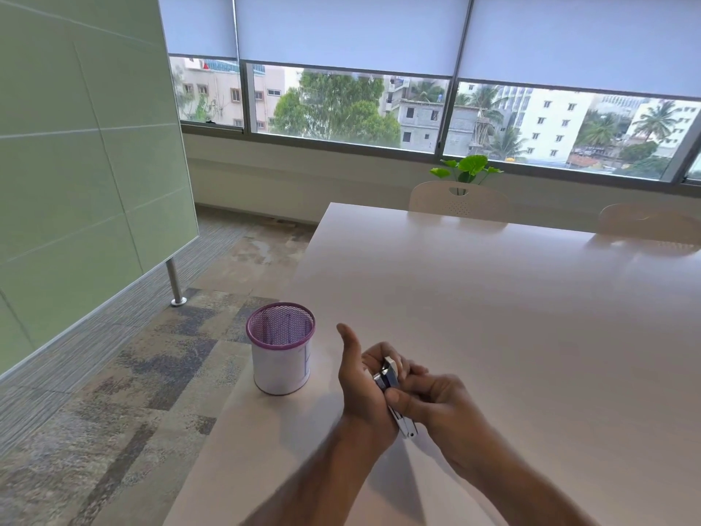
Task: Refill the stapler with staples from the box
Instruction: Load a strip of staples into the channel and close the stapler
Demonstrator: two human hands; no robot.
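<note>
At lower centre I grip the stapler [390, 381] in both hands [360, 377], right hand [436, 402] pinching its top; a slip could pinch skin or drop it onto the worktop [493, 317].

This is an office meeting room. A big, smooth white table [493, 317] fills it, with two cream plastic chairs [459, 197] pushed in on the far side. A purple mesh pen cup [280, 351] stands near the table's edge. A large pale green glass board [87, 138] on metal legs stands to the left. Long windows with white roller blinds [341, 28] look out on tall buildings. The floor is grey patchwork carpet [125, 373].
</note>
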